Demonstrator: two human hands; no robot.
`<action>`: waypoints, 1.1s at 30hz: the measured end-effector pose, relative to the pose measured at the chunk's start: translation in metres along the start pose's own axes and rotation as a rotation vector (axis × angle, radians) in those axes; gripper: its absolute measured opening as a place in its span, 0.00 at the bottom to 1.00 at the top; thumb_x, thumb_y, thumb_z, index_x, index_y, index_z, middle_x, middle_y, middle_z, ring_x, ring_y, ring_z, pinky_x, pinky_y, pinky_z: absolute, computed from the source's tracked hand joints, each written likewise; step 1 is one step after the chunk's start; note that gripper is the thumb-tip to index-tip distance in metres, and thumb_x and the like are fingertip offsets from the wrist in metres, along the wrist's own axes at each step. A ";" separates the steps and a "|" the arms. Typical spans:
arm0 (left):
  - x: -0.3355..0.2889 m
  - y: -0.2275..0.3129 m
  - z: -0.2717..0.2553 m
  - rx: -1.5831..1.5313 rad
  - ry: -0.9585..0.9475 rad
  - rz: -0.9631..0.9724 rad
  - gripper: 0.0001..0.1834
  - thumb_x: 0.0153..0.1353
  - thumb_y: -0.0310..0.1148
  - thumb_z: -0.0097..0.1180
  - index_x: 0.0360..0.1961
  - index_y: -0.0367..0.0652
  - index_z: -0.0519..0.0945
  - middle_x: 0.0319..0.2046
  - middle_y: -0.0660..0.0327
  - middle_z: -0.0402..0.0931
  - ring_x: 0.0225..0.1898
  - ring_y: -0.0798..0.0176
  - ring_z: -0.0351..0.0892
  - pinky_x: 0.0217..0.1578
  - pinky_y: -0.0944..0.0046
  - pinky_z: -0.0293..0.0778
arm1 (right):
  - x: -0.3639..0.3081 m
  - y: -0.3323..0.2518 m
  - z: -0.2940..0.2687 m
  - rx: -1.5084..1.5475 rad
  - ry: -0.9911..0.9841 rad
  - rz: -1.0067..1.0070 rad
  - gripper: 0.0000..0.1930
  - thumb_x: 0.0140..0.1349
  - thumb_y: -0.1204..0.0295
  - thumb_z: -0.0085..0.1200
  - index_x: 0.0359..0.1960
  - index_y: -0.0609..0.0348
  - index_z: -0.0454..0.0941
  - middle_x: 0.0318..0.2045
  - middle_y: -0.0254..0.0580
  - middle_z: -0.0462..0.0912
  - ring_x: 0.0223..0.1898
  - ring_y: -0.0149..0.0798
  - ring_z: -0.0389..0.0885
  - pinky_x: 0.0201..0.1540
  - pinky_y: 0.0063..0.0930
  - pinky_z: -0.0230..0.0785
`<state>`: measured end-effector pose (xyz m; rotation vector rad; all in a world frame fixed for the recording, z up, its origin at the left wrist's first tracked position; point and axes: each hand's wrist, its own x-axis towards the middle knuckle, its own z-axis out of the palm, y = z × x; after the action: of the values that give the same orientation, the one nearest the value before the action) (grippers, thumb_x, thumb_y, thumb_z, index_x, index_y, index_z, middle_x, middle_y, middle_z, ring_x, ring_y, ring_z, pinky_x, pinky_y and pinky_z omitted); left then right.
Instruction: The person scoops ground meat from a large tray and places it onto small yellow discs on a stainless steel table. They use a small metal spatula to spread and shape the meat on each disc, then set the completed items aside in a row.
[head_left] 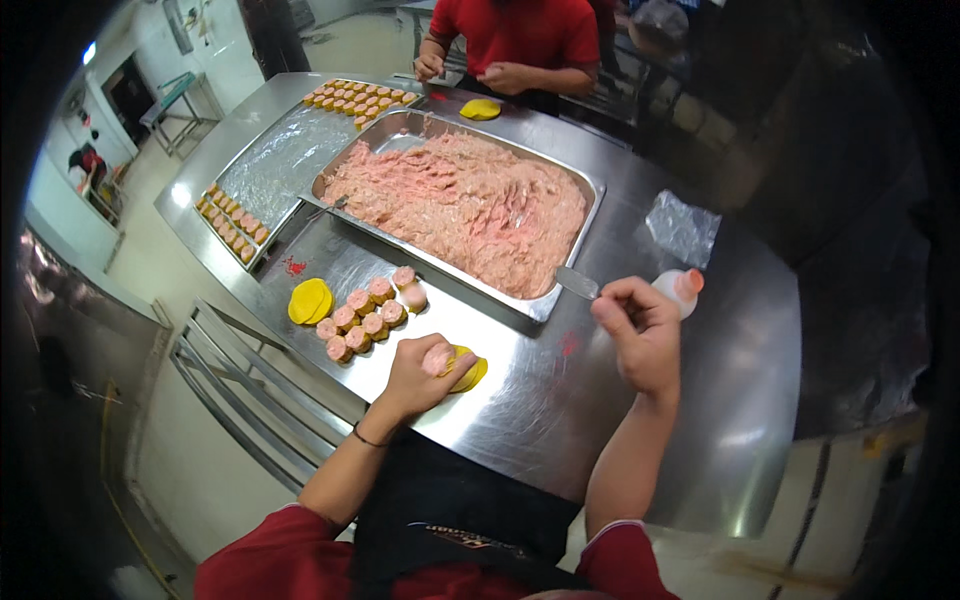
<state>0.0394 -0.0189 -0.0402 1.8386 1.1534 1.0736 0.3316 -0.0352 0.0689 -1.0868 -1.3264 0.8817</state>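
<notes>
- Head view, looking down on a steel worktop [600, 390] with both forearms coming in from the lower edge.
- Left hand [425, 372] resting near the front of the worktop, fingers curled tight around a yellow wrapper [470, 372] with pink filling pressed into it; wrapper edge showing just right of the knuckles.
- Right hand [640, 335] raised just off the near right corner of the big tray, fingers pinched together on the handle of a flat metal spatula [577, 283]; blade pointing left over the tray corner.
- Large steel tray [590, 200] at the middle of the worktop, set at a slant, filled with pink minced meat paste [465, 205].
- Cluster of 8 or so finished dumplings [365, 315] just left of the left hand, pink tops up, touching one another in short rows.
- Stack of round yellow wrappers [310, 300] just left of that cluster.
- Second tray [280, 165] lined with clear film on the far left, with rows of finished dumplings along its far and near ends.
- Small white bottle with orange cap [682, 288] lying just beyond the right hand; crumpled clear plastic bag [683, 228] farther back.
- Another person in a red shirt [520, 35] across the worktop, hands together near a few yellow wrappers [480, 109].
</notes>
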 end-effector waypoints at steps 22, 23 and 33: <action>-0.019 -0.053 0.009 -0.196 0.363 -0.210 0.16 0.63 0.32 0.74 0.24 0.39 0.79 0.19 0.66 0.76 0.21 0.73 0.71 0.25 0.68 0.68 | -0.077 0.113 0.077 0.063 0.109 -0.033 0.12 0.73 0.75 0.60 0.28 0.59 0.76 0.19 0.26 0.74 0.19 0.21 0.67 0.23 0.21 0.58; -0.017 -0.053 0.010 -0.211 0.359 -0.208 0.16 0.63 0.32 0.74 0.24 0.39 0.79 0.19 0.66 0.76 0.21 0.73 0.71 0.25 0.68 0.68 | -0.085 0.119 0.080 0.093 0.124 -0.075 0.12 0.72 0.76 0.61 0.27 0.59 0.76 0.19 0.26 0.74 0.19 0.21 0.67 0.23 0.21 0.58; -0.009 -0.055 0.014 -0.229 0.384 -0.155 0.15 0.64 0.28 0.71 0.25 0.38 0.76 0.23 0.67 0.73 0.26 0.72 0.68 0.30 0.67 0.67 | -0.094 0.116 0.100 -0.120 -0.153 -0.049 0.13 0.68 0.70 0.66 0.26 0.63 0.81 0.17 0.46 0.80 0.16 0.38 0.79 0.23 0.35 0.69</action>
<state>0.0310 -0.0100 -0.0964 1.3791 1.3028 1.4424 0.2356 -0.0807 -0.0759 -1.0912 -1.5433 0.8712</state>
